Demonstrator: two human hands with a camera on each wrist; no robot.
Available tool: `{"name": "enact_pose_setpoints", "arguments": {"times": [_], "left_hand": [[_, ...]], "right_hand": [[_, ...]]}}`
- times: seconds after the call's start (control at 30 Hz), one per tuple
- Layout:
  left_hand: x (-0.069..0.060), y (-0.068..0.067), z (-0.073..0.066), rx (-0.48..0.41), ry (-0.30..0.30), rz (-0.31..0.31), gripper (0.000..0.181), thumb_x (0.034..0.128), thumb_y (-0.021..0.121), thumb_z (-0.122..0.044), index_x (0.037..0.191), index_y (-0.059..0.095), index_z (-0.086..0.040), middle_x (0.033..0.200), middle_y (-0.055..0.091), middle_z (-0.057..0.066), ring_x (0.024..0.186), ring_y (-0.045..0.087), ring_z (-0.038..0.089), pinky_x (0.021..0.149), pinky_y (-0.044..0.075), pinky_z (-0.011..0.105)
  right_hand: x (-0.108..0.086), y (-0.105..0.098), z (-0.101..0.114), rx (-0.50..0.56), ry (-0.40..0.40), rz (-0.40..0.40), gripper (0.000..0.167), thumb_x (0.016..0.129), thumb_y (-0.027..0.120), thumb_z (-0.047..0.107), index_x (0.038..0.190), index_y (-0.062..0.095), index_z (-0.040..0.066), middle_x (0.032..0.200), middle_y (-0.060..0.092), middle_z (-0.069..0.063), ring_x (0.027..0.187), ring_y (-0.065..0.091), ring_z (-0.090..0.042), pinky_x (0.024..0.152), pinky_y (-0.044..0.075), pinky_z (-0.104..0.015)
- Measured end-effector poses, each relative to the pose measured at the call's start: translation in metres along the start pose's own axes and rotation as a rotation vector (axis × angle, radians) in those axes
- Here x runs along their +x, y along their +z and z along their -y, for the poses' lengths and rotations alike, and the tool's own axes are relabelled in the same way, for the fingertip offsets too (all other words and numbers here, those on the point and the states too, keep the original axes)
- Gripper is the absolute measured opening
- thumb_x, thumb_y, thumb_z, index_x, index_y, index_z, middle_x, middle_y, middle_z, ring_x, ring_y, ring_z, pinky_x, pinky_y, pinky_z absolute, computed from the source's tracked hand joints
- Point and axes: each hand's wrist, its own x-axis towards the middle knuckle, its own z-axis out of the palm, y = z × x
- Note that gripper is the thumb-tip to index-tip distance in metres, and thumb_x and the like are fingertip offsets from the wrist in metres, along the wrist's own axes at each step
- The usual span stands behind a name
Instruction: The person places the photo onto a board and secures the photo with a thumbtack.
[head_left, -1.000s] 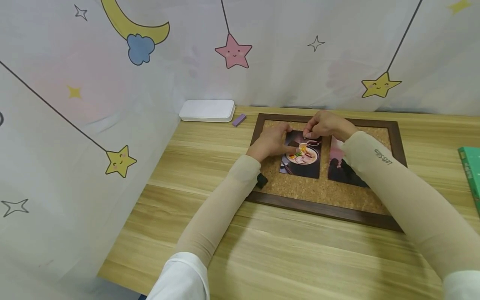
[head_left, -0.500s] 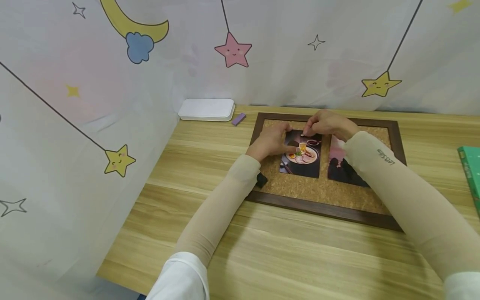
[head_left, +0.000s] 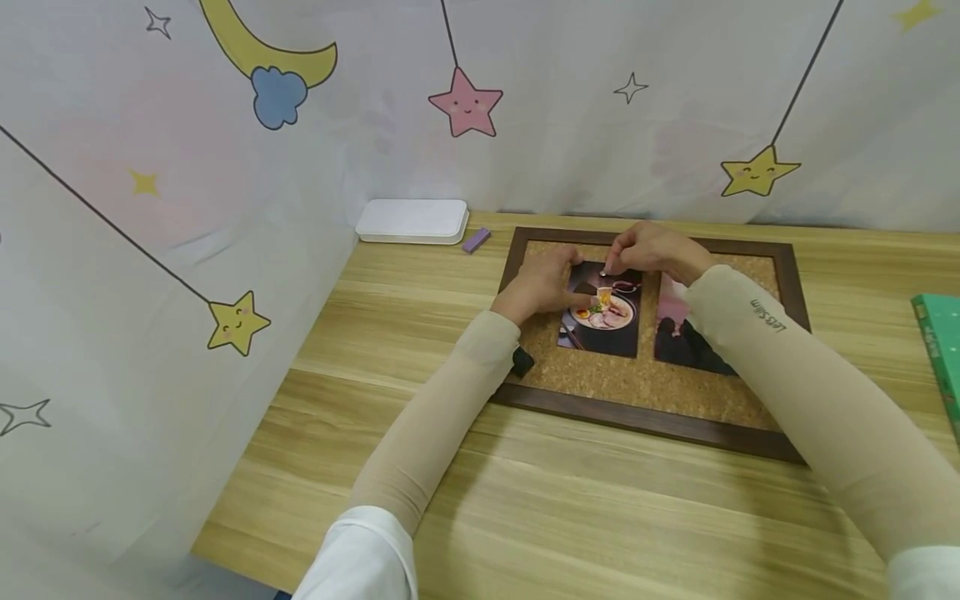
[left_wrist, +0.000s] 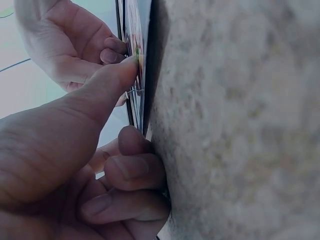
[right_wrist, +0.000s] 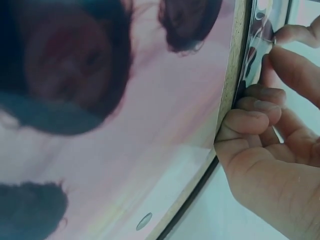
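A photo of a ramen bowl (head_left: 607,321) lies on a wood-framed corkboard (head_left: 600,371). My left hand (head_left: 536,283) rests at the photo's left side, its thumb (left_wrist: 117,75) pressing the print and its other fingers bent against the cork. At the photo's upper edge, my right hand (head_left: 652,250) pinches a small silver thumbtack (head_left: 603,272), mostly hidden by the fingertips. To the right lies a second photo (head_left: 678,333) with pink sky and dark shapes, partly covered by my right forearm. A flat silver tack head (right_wrist: 144,221) shows on it in the right wrist view.
A white case (head_left: 412,221) and a purple eraser-like block (head_left: 476,241) are behind the board's left corner. A green box or book (head_left: 937,346) sits at the table's right. A black object (head_left: 522,361) shows by my left wrist. A star-patterned curtain (head_left: 555,150) hangs behind.
My right fingertips have shifted very slightly left at the photo's top, and the silver tack head has come into sight below them. My left hand stays in place.
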Motion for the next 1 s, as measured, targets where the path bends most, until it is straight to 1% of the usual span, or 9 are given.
{"name": "enact_pose_setpoints", "arguments": {"times": [0.1, 0.23, 0.37, 0.47, 0.5, 0.6, 0.7, 0.9, 1.0], "left_hand": [[0.0006, 0.0007, -0.0001, 0.000, 0.008, 0.003, 0.073, 0.0964, 0.079, -0.047, 0.154, 0.051, -0.014, 0.161, 0.056, 0.007, 0.145, 0.057, 0.026, 0.119, 0.048, 0.042], [0.0007, 0.0008, -0.0005, -0.001, 0.020, 0.001, 0.071, 0.0968, 0.079, -0.046, 0.153, 0.051, -0.013, 0.160, 0.057, 0.007, 0.143, 0.058, 0.026, 0.118, 0.049, 0.043], [0.0001, 0.0006, -0.0007, 0.006, 0.017, 0.003, 0.071, 0.0969, 0.079, -0.046, 0.153, 0.051, -0.013, 0.160, 0.057, 0.007, 0.143, 0.058, 0.026, 0.118, 0.049, 0.042], [-0.0006, 0.0002, -0.0006, 0.003, 0.008, 0.007, 0.071, 0.0968, 0.079, -0.046, 0.154, 0.051, -0.014, 0.160, 0.056, 0.007, 0.143, 0.058, 0.026, 0.118, 0.048, 0.043], [-0.0009, -0.0001, -0.0006, 0.002, 0.004, 0.008, 0.071, 0.0969, 0.079, -0.046, 0.154, 0.051, -0.014, 0.160, 0.056, 0.007, 0.142, 0.058, 0.026, 0.118, 0.048, 0.043], [-0.0012, -0.0001, -0.0003, 0.006, -0.003, 0.010, 0.071, 0.0966, 0.080, -0.046, 0.154, 0.051, -0.014, 0.159, 0.057, 0.007, 0.140, 0.059, 0.026, 0.117, 0.049, 0.042], [-0.0016, -0.0006, -0.0003, 0.015, -0.005, 0.010, 0.073, 0.0966, 0.079, -0.047, 0.154, 0.050, -0.014, 0.159, 0.058, 0.007, 0.139, 0.060, 0.025, 0.116, 0.050, 0.042], [-0.0009, -0.0011, -0.0003, 0.018, 0.008, 0.006, 0.073, 0.0969, 0.079, -0.047, 0.155, 0.050, -0.013, 0.159, 0.057, 0.007, 0.138, 0.061, 0.025, 0.116, 0.050, 0.041], [-0.0001, -0.0005, -0.0002, 0.018, 0.015, 0.006, 0.073, 0.0970, 0.079, -0.047, 0.155, 0.050, -0.013, 0.158, 0.058, 0.007, 0.137, 0.061, 0.025, 0.116, 0.050, 0.042]], "right_hand": [[0.0004, 0.0000, -0.0008, -0.005, 0.003, -0.007, 0.014, 0.103, 0.065, 0.016, 0.107, 0.074, 0.008, 0.133, 0.065, -0.019, 0.114, 0.057, -0.032, 0.094, 0.045, -0.046], [0.0010, -0.0003, -0.0021, -0.011, 0.001, -0.013, 0.013, 0.101, 0.065, 0.015, 0.104, 0.075, 0.009, 0.132, 0.066, -0.019, 0.110, 0.056, -0.032, 0.092, 0.044, -0.046], [0.0019, 0.0003, -0.0017, -0.018, 0.012, -0.008, 0.013, 0.102, 0.064, 0.015, 0.104, 0.075, 0.009, 0.136, 0.064, -0.020, 0.114, 0.056, -0.032, 0.096, 0.045, -0.048], [0.0020, 0.0015, -0.0002, -0.030, 0.013, -0.011, 0.012, 0.102, 0.064, 0.015, 0.104, 0.074, 0.008, 0.133, 0.062, -0.019, 0.112, 0.054, -0.032, 0.097, 0.045, -0.047], [0.0019, 0.0020, 0.0003, -0.038, 0.010, -0.019, 0.011, 0.101, 0.065, 0.015, 0.102, 0.074, 0.009, 0.129, 0.064, -0.017, 0.110, 0.054, -0.031, 0.095, 0.045, -0.046], [0.0017, 0.0033, 0.0002, -0.057, -0.013, -0.042, 0.010, 0.099, 0.065, 0.012, 0.097, 0.074, 0.008, 0.116, 0.066, -0.013, 0.097, 0.052, -0.028, 0.084, 0.043, -0.041], [0.0018, 0.0039, -0.0013, -0.060, -0.034, -0.057, 0.009, 0.099, 0.066, 0.011, 0.094, 0.073, 0.008, 0.108, 0.069, -0.010, 0.091, 0.050, -0.026, 0.079, 0.040, -0.038], [0.0027, 0.0021, -0.0054, -0.015, -0.025, -0.046, 0.008, 0.100, 0.067, 0.013, 0.097, 0.073, 0.009, 0.115, 0.065, -0.011, 0.094, 0.050, -0.028, 0.080, 0.040, -0.040], [0.0027, 0.0015, -0.0059, 0.011, -0.012, -0.040, 0.009, 0.100, 0.066, 0.013, 0.098, 0.073, 0.009, 0.118, 0.063, -0.011, 0.099, 0.050, -0.029, 0.086, 0.042, -0.042]]}}
